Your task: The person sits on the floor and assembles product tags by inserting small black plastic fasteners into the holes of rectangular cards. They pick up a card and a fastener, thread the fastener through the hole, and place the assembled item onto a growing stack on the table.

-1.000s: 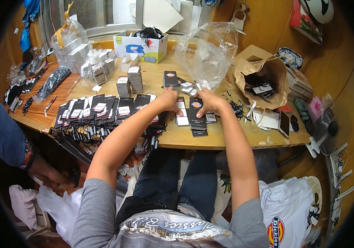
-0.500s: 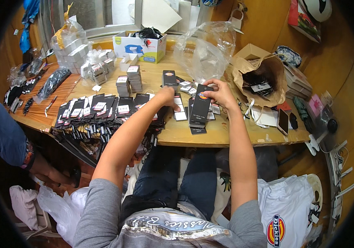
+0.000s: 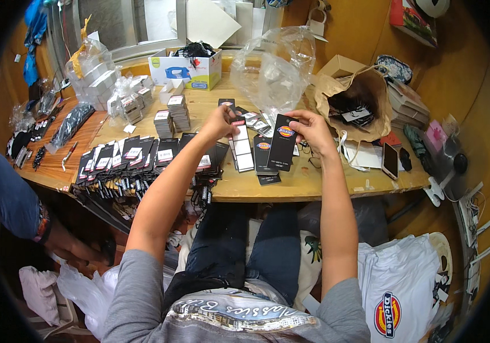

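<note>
My left hand [image 3: 222,124] pinches the upper end of a white label strip [image 3: 243,153] with a red top. My right hand [image 3: 313,132] grips a black hang tag [image 3: 282,150] with a coloured emblem by its upper right edge, holding it upright. Just below and left of it, more black tags lie in a small pile [image 3: 262,147] on the table. Behind my left hand stands a stack of black tags [image 3: 226,103], partly hidden. Loose tags and labels [image 3: 254,120] are scattered between my hands.
Rows of black tags with strings [image 3: 136,160] cover the table's left front. Stacks of small labels [image 3: 179,114], a white box [image 3: 185,68], a clear plastic bag [image 3: 273,68] and an open paper bag [image 3: 352,97] stand behind. A phone [image 3: 390,160] lies right; a person [image 3: 13,188] is at left.
My left hand has lifted from the table with the label strip in it. My right hand has shifted slightly right with its tag, uncovering more of the pile.
</note>
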Available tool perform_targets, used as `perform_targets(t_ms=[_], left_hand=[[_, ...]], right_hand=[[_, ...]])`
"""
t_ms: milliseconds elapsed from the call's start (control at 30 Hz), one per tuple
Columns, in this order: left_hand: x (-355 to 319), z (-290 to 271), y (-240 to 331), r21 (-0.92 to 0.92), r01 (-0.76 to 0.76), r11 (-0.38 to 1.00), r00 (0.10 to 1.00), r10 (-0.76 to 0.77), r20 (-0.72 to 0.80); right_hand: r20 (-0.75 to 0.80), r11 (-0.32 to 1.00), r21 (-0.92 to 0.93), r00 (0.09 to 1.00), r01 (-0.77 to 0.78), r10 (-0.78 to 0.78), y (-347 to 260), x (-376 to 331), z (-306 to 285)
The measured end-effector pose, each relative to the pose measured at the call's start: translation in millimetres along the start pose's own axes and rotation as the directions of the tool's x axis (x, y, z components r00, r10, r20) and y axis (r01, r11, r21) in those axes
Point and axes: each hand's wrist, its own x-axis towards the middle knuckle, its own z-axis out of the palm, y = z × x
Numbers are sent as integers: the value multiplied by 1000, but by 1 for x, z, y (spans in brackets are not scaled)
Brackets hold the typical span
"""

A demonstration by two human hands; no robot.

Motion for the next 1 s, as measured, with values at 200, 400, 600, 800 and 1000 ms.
perform_targets(t_ms=[200, 400, 600, 800, 1000], left_hand=[[-39, -3, 68, -241, -205, 949, 975, 176, -137], [-65, 12, 88, -566, -242, 788, 970, 204, -131], [-82, 19, 59, -711, -160, 685, 986, 69, -155], [-105, 32, 38, -780, -46, 624, 978, -132, -163], [-118, 51, 27, -598, -164, 785, 947, -44, -318]], right_hand=[[-22, 994, 21, 994, 107, -106, -25, 2, 24], [19, 987, -19, 987, 162, -161, -51, -5, 33], [-150, 700, -696, 985, -162, 80, 41, 7, -8], [-335, 644, -709, 941, -287, 50, 60, -3, -4], [-271, 991, 126, 959, -46, 79, 37, -25, 6]])
